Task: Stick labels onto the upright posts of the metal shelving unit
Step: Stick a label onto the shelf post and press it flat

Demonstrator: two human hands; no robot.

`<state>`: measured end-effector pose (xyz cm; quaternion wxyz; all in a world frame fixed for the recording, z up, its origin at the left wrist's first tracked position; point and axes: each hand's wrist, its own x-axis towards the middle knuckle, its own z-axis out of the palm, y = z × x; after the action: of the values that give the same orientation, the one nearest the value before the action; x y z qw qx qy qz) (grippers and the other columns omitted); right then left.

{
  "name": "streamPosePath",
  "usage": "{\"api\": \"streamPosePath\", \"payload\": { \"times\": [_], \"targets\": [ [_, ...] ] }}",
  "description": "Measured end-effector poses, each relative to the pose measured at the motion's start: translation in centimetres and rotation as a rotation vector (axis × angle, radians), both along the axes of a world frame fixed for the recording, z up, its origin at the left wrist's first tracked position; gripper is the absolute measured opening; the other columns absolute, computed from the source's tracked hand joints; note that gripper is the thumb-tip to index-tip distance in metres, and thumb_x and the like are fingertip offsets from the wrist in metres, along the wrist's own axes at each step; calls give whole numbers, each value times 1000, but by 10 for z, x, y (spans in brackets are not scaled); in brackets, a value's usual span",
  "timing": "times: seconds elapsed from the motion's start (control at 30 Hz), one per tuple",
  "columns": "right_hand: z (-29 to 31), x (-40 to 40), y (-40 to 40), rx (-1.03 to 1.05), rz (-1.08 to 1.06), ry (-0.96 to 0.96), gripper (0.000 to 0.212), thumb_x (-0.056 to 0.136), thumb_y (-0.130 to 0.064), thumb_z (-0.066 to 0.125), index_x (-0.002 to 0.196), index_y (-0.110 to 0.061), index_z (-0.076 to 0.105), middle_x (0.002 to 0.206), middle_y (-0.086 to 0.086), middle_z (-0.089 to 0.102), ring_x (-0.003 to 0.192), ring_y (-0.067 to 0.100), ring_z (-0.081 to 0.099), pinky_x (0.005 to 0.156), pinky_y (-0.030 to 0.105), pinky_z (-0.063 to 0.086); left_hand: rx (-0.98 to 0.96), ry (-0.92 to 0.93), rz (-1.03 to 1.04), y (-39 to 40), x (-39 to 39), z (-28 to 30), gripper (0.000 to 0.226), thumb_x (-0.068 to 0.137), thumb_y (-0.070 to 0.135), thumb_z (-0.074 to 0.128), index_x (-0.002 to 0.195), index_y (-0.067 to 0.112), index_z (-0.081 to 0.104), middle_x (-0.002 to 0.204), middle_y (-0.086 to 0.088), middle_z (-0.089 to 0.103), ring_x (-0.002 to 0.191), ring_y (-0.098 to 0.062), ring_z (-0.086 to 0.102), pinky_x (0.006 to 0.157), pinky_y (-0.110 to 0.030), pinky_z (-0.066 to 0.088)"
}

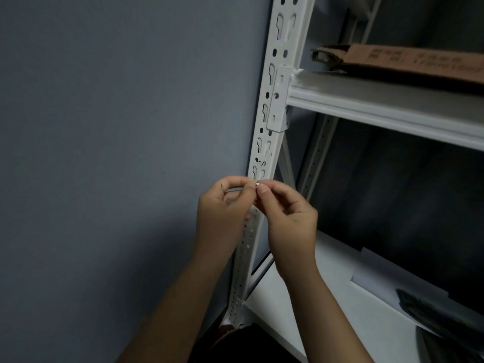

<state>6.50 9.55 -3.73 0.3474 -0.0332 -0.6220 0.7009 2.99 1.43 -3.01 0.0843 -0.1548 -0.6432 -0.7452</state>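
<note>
Both our hands meet in front of the post [272, 100], left hand [222, 218] holding a roll [234, 190] and right hand [290, 221] pinching a tiny label [257, 183] to peel it.

Two bare forearms reach up from the bottom edge, with no sleeves, watch or bracelets in sight. The left hand [222, 213] has a small dark mark near the base of the thumb. The right hand [290, 218] wears no rings, and its nails look short and unpainted.
</note>
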Motion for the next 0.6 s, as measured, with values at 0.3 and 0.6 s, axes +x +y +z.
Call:
{"api": "streamPosePath", "payload": {
  "times": [0.3, 0.6],
  "targets": [
    [-27, -28, 11, 467, -247, 42, 14, 91, -5, 60, 89, -18, 66, 88, -10, 61, 83, 0, 59, 76, 13, 48, -43, -110, -36, 0, -19, -17, 13, 85, 18, 64, 79, 27, 72, 76, 6, 73, 71, -4, 67, 56, -16, 50],
    [-40, -73, 35, 818, -396, 210, 14, 87, 4, 61, 93, -2, 72, 89, 2, 67, 84, 8, 61, 79, 20, 50, -12, -234, -141, 10, -58, -19, 14, 89, 17, 61, 80, 22, 71, 69, 6, 68, 66, -2, 63, 54, -14, 48]
  ]
}}
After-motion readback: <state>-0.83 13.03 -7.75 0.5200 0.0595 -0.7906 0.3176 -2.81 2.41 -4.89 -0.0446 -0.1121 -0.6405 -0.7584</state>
